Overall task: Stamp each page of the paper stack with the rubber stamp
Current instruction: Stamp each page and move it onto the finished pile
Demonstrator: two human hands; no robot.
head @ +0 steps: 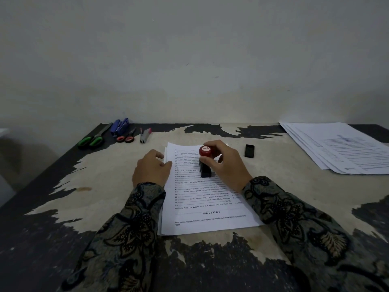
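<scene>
A stack of printed pages (195, 213) lies in the middle of the worn table, its text upside down to me. The rubber stamp (205, 163) has a red round knob and a black body, and it stands upright on the top page's far half. My right hand (226, 165) grips the stamp, fingers curled round the knob and neck. My left hand (151, 169) rests at the stack's left edge, its fingertips touching the top sheet, fingers loosely bent.
A small black stamp cap (249, 151) lies right of the stack. A second spread pile of printed pages (345, 148) sits at the far right. Green-handled scissors (92, 140), a blue stapler (120, 126), red-handled scissors (126, 138) and a staple remover (144, 135) line the far left edge.
</scene>
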